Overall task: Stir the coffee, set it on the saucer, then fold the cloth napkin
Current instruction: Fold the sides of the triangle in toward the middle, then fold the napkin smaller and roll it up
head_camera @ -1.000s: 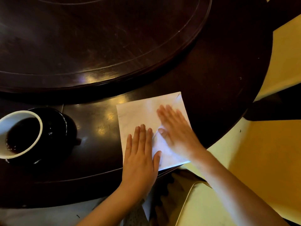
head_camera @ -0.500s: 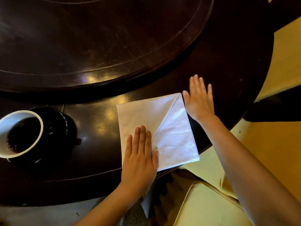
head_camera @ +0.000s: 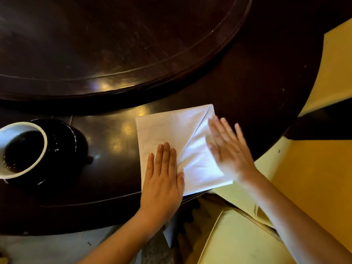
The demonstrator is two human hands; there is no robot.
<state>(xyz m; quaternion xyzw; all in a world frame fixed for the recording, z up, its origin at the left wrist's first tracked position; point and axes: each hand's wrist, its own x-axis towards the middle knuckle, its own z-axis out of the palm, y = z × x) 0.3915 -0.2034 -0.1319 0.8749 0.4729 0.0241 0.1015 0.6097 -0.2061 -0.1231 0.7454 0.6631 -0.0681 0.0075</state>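
A white cloth napkin (head_camera: 169, 128) lies folded into a square near the table's front edge, with a diagonal crease across it. My left hand (head_camera: 162, 178) rests flat on its near left part, fingers together and straight. My right hand (head_camera: 228, 149) lies flat and blurred on the napkin's right side, fingers spread. At the far left a white-rimmed cup of dark coffee (head_camera: 21, 149) stands on a black saucer (head_camera: 64, 138).
A raised dark wooden turntable (head_camera: 123, 44) fills the middle of the round table (head_camera: 257, 82). Yellow chair seats (head_camera: 314, 178) stand to the right and in front of the table edge. Pale floor shows at the bottom left.
My right hand swept out past the napkin's far right corner, then came back onto the napkin's right side. My left hand stayed flat in place.
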